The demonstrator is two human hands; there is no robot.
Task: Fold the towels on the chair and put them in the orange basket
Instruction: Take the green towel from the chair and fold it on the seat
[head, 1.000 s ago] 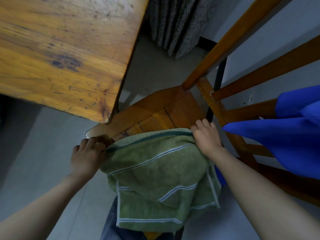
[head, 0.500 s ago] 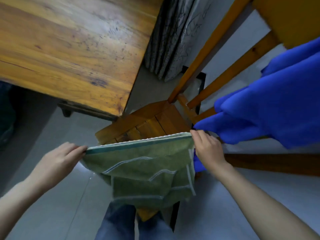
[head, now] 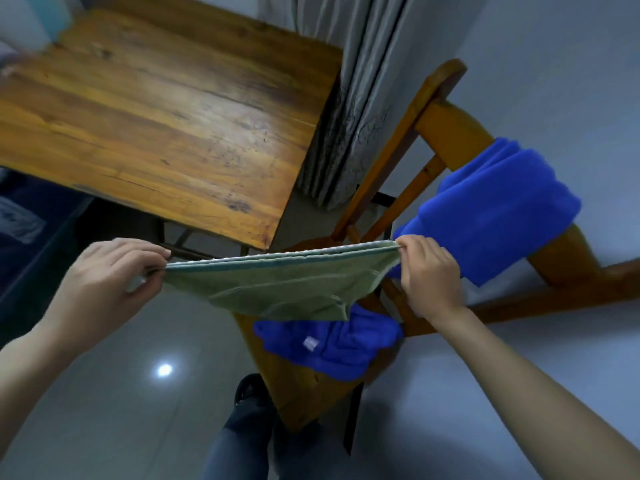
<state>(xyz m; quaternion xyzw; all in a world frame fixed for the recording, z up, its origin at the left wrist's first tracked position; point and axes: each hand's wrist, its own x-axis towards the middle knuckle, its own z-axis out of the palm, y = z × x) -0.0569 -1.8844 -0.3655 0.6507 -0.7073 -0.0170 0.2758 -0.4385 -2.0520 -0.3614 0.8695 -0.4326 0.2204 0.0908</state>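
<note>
A green towel (head: pixel 277 289) is stretched out in the air above the wooden chair (head: pixel 301 386). My left hand (head: pixel 107 282) pinches its left corner and my right hand (head: pixel 427 271) pinches its right corner, so the top edge runs taut between them. The rest of the towel hangs down in a slack fold. One blue towel (head: pixel 332 341) lies crumpled on the chair seat just under the green one. Another blue towel (head: pixel 491 213) is draped over the chair's backrest rail to the right. No orange basket is in view.
A worn wooden table (head: pixel 156 126) fills the upper left, its corner close to the chair. Grey curtains (head: pixel 346 116) hang behind. Tiled floor (head: pixel 121 393) lies below, with my legs and a dark shoe (head: pixel 249 393) at the bottom centre. Dark furniture (head: pixel 31 223) sits at far left.
The green towel has been lifted off the chair seat and pulled taut; my hands have moved apart and up. A blue towel beneath it is now uncovered. The view has tilted upward.
</note>
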